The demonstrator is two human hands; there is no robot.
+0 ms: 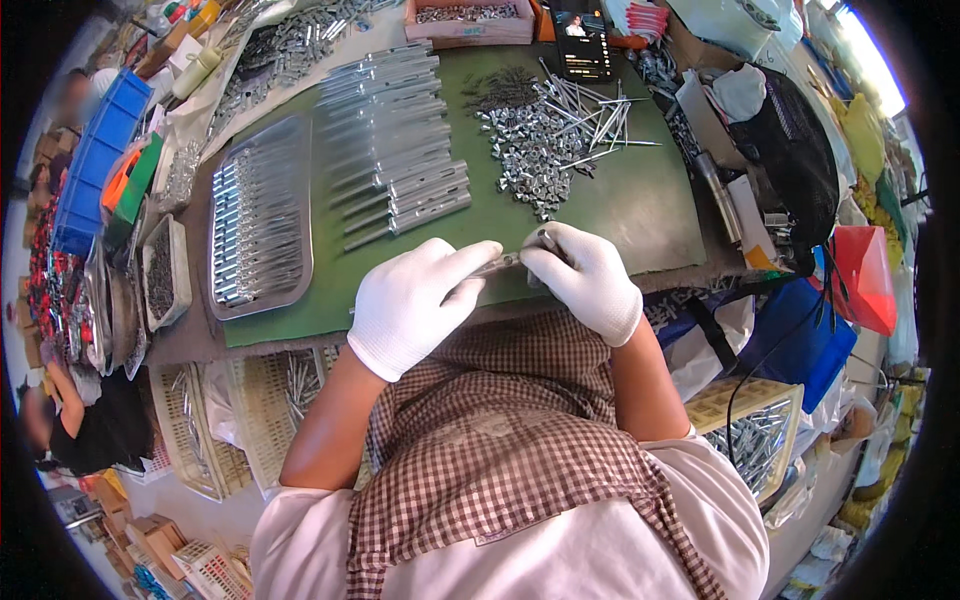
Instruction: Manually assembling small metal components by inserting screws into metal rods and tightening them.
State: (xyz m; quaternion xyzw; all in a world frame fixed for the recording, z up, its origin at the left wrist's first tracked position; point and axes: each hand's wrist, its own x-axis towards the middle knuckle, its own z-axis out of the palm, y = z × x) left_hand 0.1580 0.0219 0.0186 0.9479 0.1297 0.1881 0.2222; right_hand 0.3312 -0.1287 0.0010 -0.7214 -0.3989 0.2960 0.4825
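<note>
My left hand (418,300), in a white knit glove, is closed around a slim silver metal tube (497,264) in front of my apron. Its index finger stretches along the tube. My right hand (586,280), also gloved, pinches around the tube's right end; its fingers hide most of that end. Beyond my hands, a row of similar metal tubes (425,193) lies on the green mat (640,220). Small silver metal fittings (535,150) are heaped to the right of the row, with long thin metal pins (606,118) and small dark pieces (500,88) beside them.
A metal tray (304,235) of lined-up silver parts sits at the mat's left. At the back are a pink box (470,32) of small parts and a phone (584,48). A black mesh bag (785,140) stands right; a blue crate (100,165) is far left.
</note>
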